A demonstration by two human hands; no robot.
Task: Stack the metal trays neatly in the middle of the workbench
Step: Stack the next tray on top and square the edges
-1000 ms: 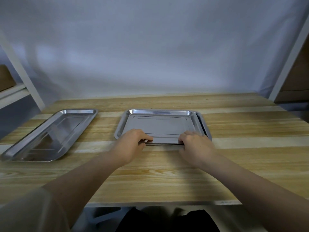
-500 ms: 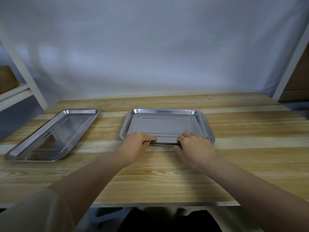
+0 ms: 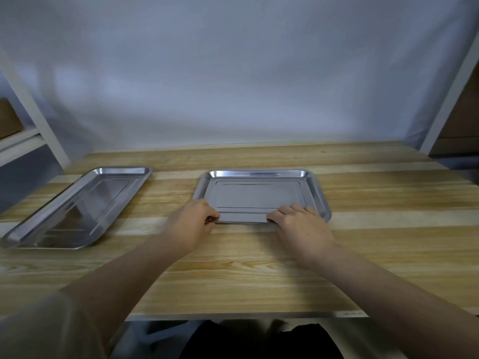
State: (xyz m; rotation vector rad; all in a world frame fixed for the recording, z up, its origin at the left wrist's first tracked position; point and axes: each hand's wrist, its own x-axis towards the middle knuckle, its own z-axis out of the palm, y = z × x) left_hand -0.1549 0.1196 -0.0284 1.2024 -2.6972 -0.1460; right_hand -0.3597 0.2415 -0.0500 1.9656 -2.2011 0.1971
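A stack of metal trays (image 3: 259, 194) lies flat in the middle of the wooden workbench (image 3: 388, 203), the top one nested so the rims line up. My left hand (image 3: 191, 226) grips the stack's near-left edge, thumb on the rim. My right hand (image 3: 302, 224) holds the near-right edge, fingers resting over the rim. A single metal tray (image 3: 77, 206) lies apart at the left of the bench, angled toward the left edge.
A white-grey backdrop hangs behind the bench. A white shelf post (image 3: 39, 120) stands at the left and another post (image 3: 448, 89) at the right. The bench's front edge (image 3: 233, 316) runs close to my body.
The top tray slid right until it sat squarely over the lower one; the offset rim on the right is gone. Both hands stayed on the near edge.
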